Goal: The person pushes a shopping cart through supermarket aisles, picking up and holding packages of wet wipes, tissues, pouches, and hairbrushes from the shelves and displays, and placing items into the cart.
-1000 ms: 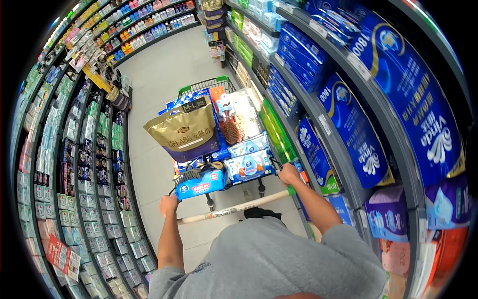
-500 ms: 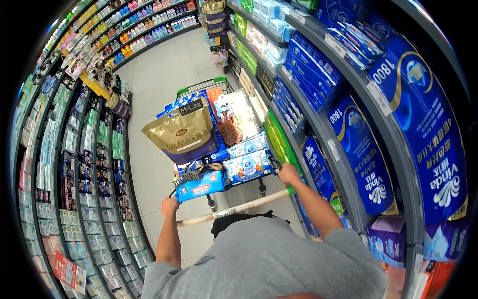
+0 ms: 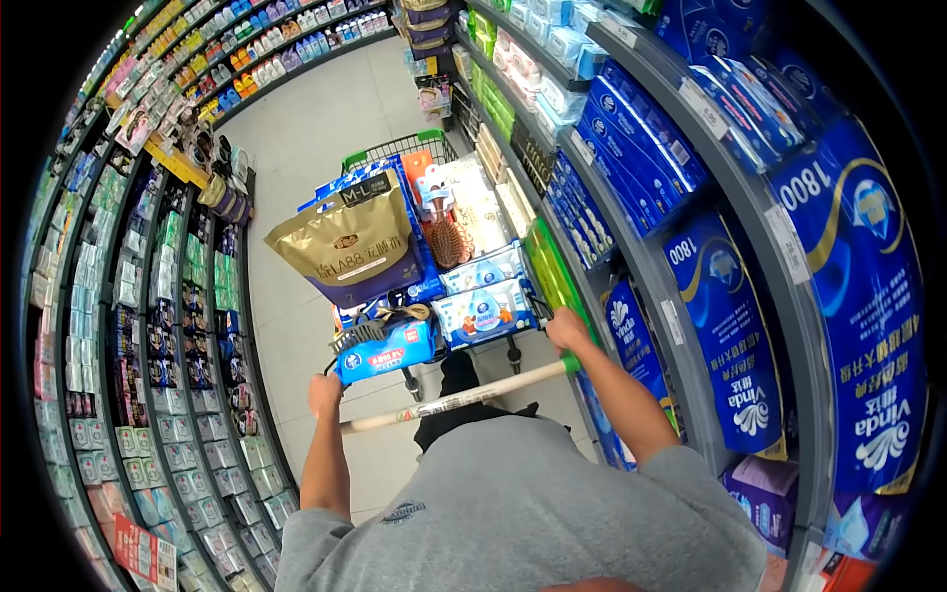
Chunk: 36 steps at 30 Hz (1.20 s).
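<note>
I see the cart [image 3: 431,135] pointing up the aisle [image 3: 311,104], long axis running away from the wearer, front slightly left. Basket sits ahead of the grip: left hand [image 3: 326,395] and right hand [image 3: 565,330] clenched on its rear sides, handle bar [image 3: 459,399] just behind.

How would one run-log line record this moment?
left hand: gripping black-and-green wire shopping cart; right hand: gripping same cart; load: gold-and-purple plastic pouch, brown oval hairbrush

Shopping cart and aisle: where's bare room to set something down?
Bare floor lies ahead of the cart, and in a strip between it and the left shelves. Packs crowd the cart and the right shelves, with little room between.
</note>
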{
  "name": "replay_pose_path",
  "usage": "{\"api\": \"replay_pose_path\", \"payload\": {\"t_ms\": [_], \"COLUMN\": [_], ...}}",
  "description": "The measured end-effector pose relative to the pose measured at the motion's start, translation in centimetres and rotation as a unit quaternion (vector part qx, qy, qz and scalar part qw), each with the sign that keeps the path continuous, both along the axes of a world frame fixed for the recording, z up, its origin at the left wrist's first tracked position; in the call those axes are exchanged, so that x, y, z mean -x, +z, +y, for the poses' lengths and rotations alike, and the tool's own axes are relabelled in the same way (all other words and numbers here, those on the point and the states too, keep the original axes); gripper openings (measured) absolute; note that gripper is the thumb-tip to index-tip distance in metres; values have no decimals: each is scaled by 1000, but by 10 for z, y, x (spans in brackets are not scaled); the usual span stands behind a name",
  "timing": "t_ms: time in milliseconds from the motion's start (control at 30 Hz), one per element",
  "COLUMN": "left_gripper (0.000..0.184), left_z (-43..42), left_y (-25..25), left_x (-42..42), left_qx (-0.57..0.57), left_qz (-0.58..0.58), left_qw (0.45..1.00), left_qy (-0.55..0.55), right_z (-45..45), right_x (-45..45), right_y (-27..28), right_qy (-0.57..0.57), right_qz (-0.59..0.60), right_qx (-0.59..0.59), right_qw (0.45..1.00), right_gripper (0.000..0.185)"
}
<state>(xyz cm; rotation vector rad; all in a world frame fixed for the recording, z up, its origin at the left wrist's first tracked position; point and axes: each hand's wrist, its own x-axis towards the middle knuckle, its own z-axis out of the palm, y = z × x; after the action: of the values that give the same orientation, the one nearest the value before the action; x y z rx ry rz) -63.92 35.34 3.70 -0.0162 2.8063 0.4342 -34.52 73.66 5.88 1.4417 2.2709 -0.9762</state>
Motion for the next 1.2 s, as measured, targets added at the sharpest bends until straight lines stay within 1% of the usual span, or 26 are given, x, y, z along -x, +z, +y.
{"api": "replay_pose_path", "payload": {"t_ms": [33,167,300,367,400,533,600,667,767,867,1033,1100,1167,1200], "left_gripper": [38,41,42,42,42,41,41,40,40,40,38,36,32,31], "left_z": [4,18,43,51,55,74,82,91,108,118,133,136,135,136], "left_y": [0,-7,4,0,-1,-3,-3,-6,7,9,1,-7,-22,-20], "left_x": [3,23,33,42,47,68,78,88,97,111,133,143,157,159], "left_qx": [2,34,39,54,56,38,35,38,26,26,19,14,-9,-29], "left_qz": [22,22,21,10,8,9,4,30,-1,0,20,31,50,51], "left_qw": [1000,999,999,998,998,999,999,999,1000,1000,999,999,998,998], "left_qy": [-4,-4,0,-9,-11,-6,-2,-5,-7,-9,-17,-32,-36,-39], "right_z": [4,26,48,60,64,84,93,103,118,126,141,148,153,155], "right_x": [4,24,44,52,57,78,88,98,110,128,147,154,159,163], "right_y": [4,-4,-13,-9,-10,-13,-14,-17,-20,-9,-2,-5,-8,-8], "right_qy": [-9,-12,-22,-32,-30,-42,-43,-36,-31,-17,-1,1,-15,-21], "right_qz": [5,8,8,21,25,31,46,40,29,11,-7,1,1,8], "right_qx": [7,18,2,38,31,31,0,-6,-6,-3,-2,-26,-18,-13], "right_qw": [1000,1000,1000,999,999,998,998,999,999,1000,1000,1000,1000,1000], "right_gripper": [24,27,26,27,27,28,22,22,22,23,25,24,23,22]}}
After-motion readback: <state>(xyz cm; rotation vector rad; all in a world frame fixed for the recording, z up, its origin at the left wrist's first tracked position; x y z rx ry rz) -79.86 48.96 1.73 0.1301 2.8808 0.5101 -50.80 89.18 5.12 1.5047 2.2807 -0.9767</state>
